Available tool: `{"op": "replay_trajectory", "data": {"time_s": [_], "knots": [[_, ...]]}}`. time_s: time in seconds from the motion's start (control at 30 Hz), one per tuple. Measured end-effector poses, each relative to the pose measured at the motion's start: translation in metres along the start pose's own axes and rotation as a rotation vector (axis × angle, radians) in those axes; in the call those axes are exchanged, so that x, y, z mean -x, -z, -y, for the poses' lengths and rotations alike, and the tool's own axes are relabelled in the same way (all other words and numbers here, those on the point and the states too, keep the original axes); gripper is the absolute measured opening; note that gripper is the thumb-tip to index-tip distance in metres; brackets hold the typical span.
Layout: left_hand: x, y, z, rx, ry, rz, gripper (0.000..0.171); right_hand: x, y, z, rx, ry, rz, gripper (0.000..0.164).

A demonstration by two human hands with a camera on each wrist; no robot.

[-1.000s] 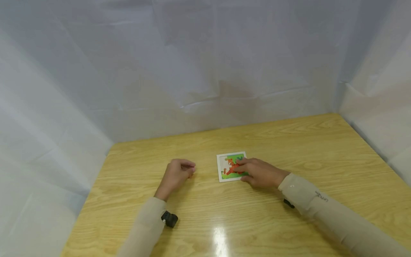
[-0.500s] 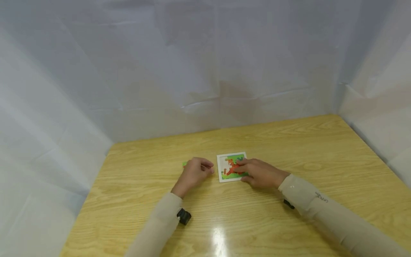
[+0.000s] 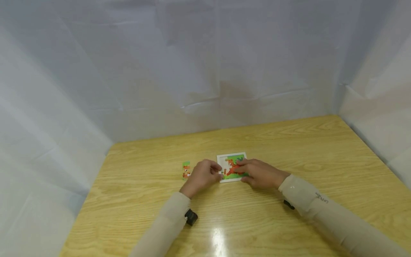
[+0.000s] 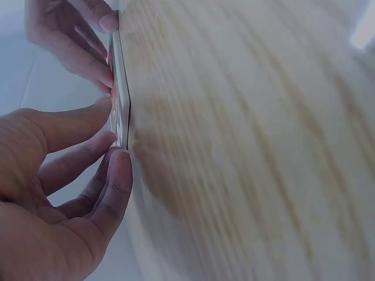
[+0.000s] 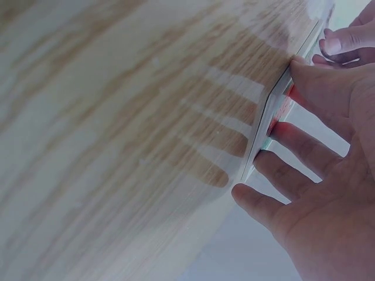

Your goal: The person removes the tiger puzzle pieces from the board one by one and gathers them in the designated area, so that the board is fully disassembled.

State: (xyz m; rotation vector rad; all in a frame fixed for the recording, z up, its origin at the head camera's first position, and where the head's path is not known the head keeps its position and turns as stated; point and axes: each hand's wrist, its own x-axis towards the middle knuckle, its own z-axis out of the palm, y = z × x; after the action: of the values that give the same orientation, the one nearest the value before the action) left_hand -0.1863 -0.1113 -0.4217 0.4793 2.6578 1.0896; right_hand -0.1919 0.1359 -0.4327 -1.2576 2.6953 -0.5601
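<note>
A square picture puzzle (image 3: 232,165) in a white frame shows an orange tiger on green, with a pale bare patch at its upper left. My left hand (image 3: 203,175) reaches its left edge, fingers bent and fingertips right at the border; the left wrist view shows no loose piece between them. My right hand (image 3: 259,173) rests on the right part with fingers spread, covering it. Seen from the right wrist, its thumb (image 5: 310,73) lies along the frame's near edge. A narrow puzzle piece (image 3: 186,170) with part of a tiger lies left of my left hand.
The wooden table (image 3: 289,142) has a back edge against a pale sheet (image 3: 160,71), and similar sheets hang at both sides. A black strap buckle (image 3: 191,217) sits at the left wrist. Light reflects off the near tabletop.
My left hand has moved right, from over the narrow piece to the frame's left edge, uncovering that piece on the table. The right hand and the framed puzzle have stayed in place.
</note>
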Motion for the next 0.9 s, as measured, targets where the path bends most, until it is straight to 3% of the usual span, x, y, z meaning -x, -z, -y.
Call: {"op": "replay_trajectory", "data": {"time_s": [0.4, 0.9], "knots": [[-0.0035, -0.0049, -0.0041, -0.061, 0.01, -0.003, 0.022, 0.0004, 0.0, -0.0016, 0.009, 0.009, -0.008, 0.042], [-0.0052, -0.0057, -0.006, -0.059, 0.061, 0.004, 0.016, 0.0006, 0.0007, -0.0005, -0.011, 0.018, -0.007, 0.038]]}}
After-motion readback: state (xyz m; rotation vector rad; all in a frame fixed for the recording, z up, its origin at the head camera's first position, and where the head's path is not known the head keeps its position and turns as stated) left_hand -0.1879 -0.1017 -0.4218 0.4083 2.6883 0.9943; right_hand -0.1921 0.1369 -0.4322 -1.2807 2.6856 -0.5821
